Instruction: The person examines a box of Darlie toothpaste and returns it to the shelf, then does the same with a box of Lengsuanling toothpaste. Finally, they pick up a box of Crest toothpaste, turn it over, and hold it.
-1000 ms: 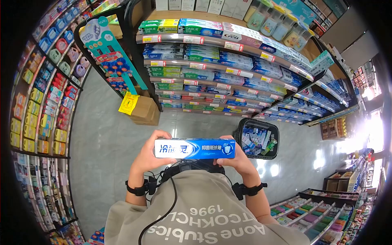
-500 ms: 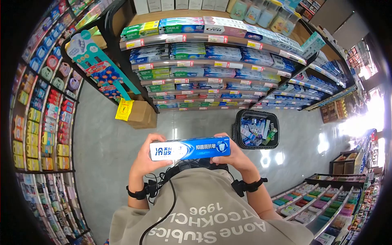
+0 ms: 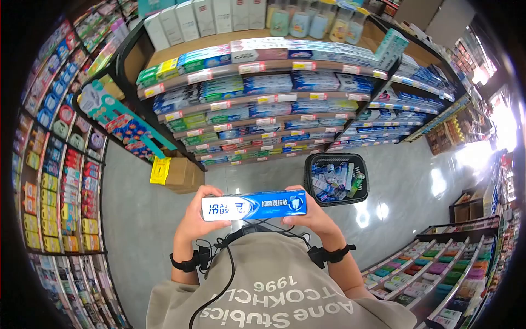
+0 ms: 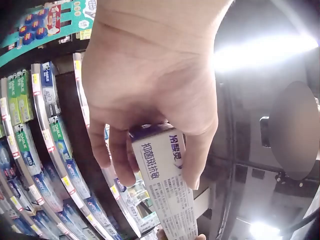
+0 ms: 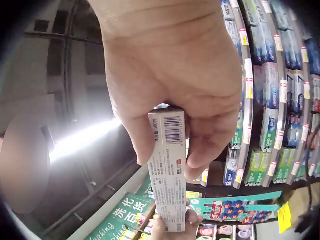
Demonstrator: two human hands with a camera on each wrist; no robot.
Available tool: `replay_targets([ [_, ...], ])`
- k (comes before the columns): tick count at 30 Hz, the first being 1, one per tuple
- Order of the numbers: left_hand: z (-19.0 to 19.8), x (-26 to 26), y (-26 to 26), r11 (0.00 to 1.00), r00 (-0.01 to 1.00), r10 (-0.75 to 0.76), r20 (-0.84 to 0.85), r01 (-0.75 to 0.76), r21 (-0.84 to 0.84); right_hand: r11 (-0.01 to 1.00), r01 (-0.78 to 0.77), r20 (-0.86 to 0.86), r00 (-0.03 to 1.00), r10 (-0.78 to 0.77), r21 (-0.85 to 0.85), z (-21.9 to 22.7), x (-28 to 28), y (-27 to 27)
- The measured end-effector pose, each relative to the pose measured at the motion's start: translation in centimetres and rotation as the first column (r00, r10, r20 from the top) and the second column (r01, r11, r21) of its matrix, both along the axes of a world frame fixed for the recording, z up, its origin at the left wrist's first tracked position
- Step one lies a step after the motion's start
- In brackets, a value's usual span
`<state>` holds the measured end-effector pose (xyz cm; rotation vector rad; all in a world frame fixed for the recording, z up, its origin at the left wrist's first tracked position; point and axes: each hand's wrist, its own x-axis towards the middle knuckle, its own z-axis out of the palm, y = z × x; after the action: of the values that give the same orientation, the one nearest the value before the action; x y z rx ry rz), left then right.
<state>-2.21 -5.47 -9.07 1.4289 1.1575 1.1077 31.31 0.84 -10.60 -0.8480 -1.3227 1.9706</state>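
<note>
A long blue and white toothpaste box (image 3: 255,205) is held level in front of the person's belly, its printed front facing up to the head view. The left hand (image 3: 198,215) grips its white end, and the right hand (image 3: 313,211) grips its blue end. In the left wrist view the left hand (image 4: 155,90) has its thumb on one side of the box (image 4: 167,185) and its fingers on the other. The right wrist view shows the right hand (image 5: 175,85) pinching the box (image 5: 169,170) near the barcode, with small text along that side.
Shelves of toothpaste boxes (image 3: 268,82) stand ahead. A black basket (image 3: 364,197) holding several packages sits on the floor at the front right. A cardboard box (image 3: 186,174) with a yellow sign stands left of the shelves. More racks line the left side and lower right.
The head view has shifted, so the shelves and basket appear displaced. Both hands keep their grip on the toothpaste box, which stays nearly level before the body.
</note>
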Motion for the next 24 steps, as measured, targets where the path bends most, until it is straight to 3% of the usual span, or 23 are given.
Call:
replay_targets([
  [3,0.8,3.3,1.3,0.999,0.999,-0.039,-0.023,0.039,0.027,0.997,0.052,-0.009,0.999,-0.051,0.065,0.0,3.5,0.0],
  [11,1.3,12.0,3.2,0.991,0.991,-0.13,-0.017,0.13,0.023,0.989,0.148,-0.036,0.988,-0.149,-0.025,0.5,12.1,-1.3],
  [15,1.7,16.1,3.0,0.992,0.994,-0.106,-0.01,0.105,-0.077,0.983,0.159,-0.073,0.983,-0.166,-0.096,-0.3,15.9,-1.9],
  [24,0.7,23.4,3.3,0.99,0.99,-0.14,-0.028,0.14,-0.01,0.981,0.189,-0.078,0.978,-0.192,-0.05,-0.7,23.1,-1.9],
])
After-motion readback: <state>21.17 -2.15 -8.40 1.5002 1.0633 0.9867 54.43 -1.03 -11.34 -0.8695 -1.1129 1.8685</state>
